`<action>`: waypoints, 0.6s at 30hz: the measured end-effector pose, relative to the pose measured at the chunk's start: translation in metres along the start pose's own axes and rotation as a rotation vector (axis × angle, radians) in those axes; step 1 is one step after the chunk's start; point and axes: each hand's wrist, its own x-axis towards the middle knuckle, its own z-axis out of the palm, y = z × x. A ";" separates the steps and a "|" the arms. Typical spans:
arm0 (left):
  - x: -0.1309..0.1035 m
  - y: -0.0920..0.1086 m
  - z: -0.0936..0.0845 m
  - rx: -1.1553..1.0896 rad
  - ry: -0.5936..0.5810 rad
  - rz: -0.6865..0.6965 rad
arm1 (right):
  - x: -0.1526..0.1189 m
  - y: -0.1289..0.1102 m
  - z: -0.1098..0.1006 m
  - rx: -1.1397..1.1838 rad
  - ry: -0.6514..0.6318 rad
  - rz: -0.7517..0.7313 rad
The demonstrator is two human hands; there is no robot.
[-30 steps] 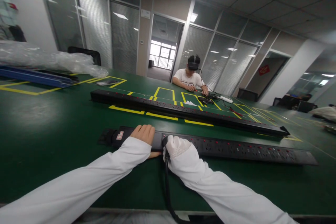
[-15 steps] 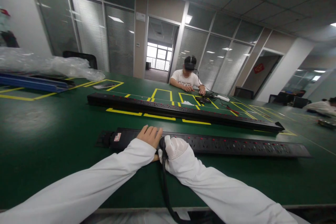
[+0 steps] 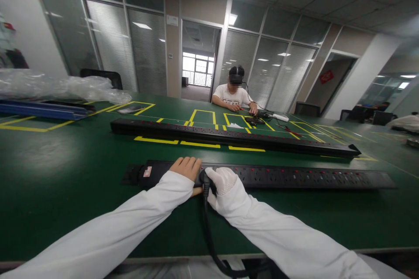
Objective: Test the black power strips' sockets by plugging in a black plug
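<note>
A long black power strip [image 3: 271,177] with a row of sockets and red dots lies across the green table. My left hand [image 3: 186,168] is wrapped over its left part, fingers on top and thumb along the near side. Just right of it, my right hand [image 3: 222,183], in a white glove, grips a black plug [image 3: 205,179] at the strip's sockets. The plug's cable hangs down over the table's near edge. How deep the plug sits is hidden.
Behind lies a second long black strip [image 3: 235,138]. Blue rails [image 3: 49,110] and clear plastic wrap [image 3: 65,87] are at the left. A person [image 3: 233,96] in a headset sits across the green table [image 3: 81,174], near cables and a white power strip [image 3: 280,117].
The view has shifted slightly. My right hand's grip has moved a little at the plug, showing more of the plug and its cable. My left hand stays on the strip.
</note>
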 end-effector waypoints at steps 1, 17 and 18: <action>0.001 -0.001 0.000 -0.007 -0.011 -0.001 | 0.000 0.001 0.001 0.007 0.015 -0.016; -0.004 0.001 -0.012 -0.044 0.014 -0.010 | 0.011 -0.002 0.000 0.106 -0.058 -0.035; -0.005 0.001 -0.013 -0.041 0.012 -0.010 | 0.011 -0.002 0.001 0.115 -0.060 -0.030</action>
